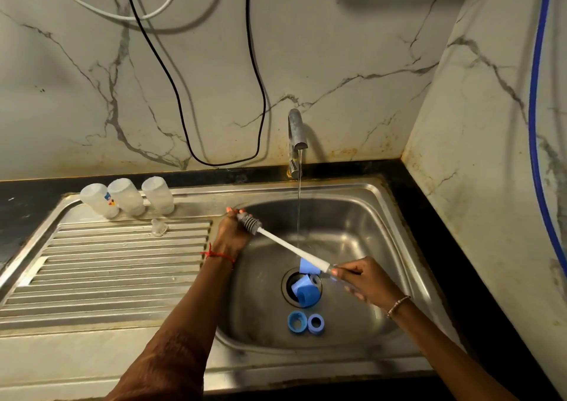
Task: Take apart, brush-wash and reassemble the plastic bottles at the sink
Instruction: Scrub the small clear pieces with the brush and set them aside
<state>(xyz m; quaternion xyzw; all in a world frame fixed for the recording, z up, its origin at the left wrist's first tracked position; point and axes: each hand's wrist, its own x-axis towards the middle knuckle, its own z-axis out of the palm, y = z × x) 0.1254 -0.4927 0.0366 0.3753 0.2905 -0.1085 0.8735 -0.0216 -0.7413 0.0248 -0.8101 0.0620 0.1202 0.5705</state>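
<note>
Holding: brush [288, 246] in both hands. My right hand [365, 281] pinches the handle's end; my left hand [230, 230] curls round the tip of the grey bristle head. Whether a small clear part sits inside those fingers, I cannot tell.
Brush axis: slanted, head up-left of the drain [285, 281], handle end just right of it.
Next pieces: blue caps [306, 291] heaped in the drain, two blue rings [291, 320] just on my side of it. My right hand is nearer them.
Bottles: three bottles [127, 196] in a row, well left of and beyond the drain, upturned on the drainboard [122, 265]; left hand's reach.
Look: frosted clear plastic, capless, one with a coloured print.
Tap: tap [296, 130] running, stream landing just beyond the drain.
</note>
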